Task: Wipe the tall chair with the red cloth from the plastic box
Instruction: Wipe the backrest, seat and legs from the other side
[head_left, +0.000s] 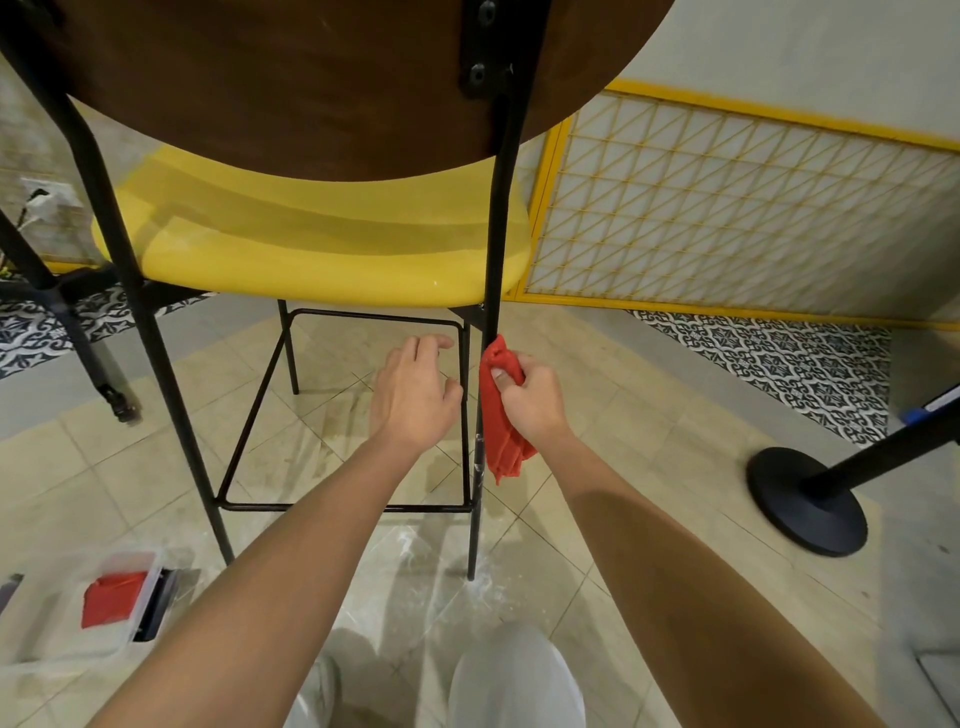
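The tall chair (322, 244) stands right in front of me, with a yellow seat, a dark wooden backrest and thin black metal legs. My right hand (530, 397) grips the red cloth (501, 431) and holds it against the chair's rear right leg (483, 415), just below the seat. My left hand (415, 395) hovers left of that leg with relaxed fingers, holding nothing. The clear plastic box (67, 618) lies on the floor at the lower left, with another red cloth inside.
A black stanchion base (808, 501) with its slanted post stands on the floor to the right. A yellow-framed lattice panel (727, 208) lines the wall behind. Another black furniture leg (78, 332) stands at the left. My white shoes (514, 686) are at the bottom.
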